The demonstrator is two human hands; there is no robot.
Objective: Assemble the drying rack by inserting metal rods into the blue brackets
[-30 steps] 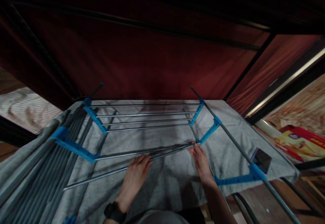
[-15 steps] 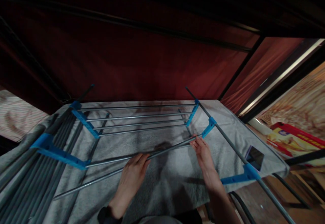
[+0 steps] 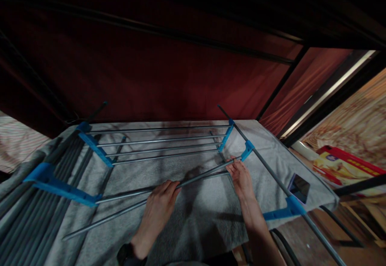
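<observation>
A grey metal tube (image 3: 105, 219) slants from the lower left up toward a blue plastic bracket (image 3: 247, 150) on the right. My left hand (image 3: 161, 201) is closed around its middle. At the tube's right end, beside that bracket, the fingers of my right hand (image 3: 239, 175) pinch it. A second tube (image 3: 126, 194) runs from the left blue bracket (image 3: 63, 187) and crosses the held one near my left hand. Behind them, several parallel tubes (image 3: 163, 140) span two more blue brackets, forming part of a rack frame. Whether the held tube's end sits inside the bracket, I cannot tell.
Several loose grey tubes (image 3: 39, 213) lie bundled at the left. A phone (image 3: 299, 187) rests on the grey cloth (image 3: 208, 217) at the right. Beyond the right side pole (image 3: 271, 172) is a red and yellow box (image 3: 346, 165). Dark red fabric (image 3: 169, 85) hangs behind.
The camera view has shifted slightly, moving the rack's left side a little leftward in the picture. Both hands keep their hold on the tube, with only slight movement of the right fingers.
</observation>
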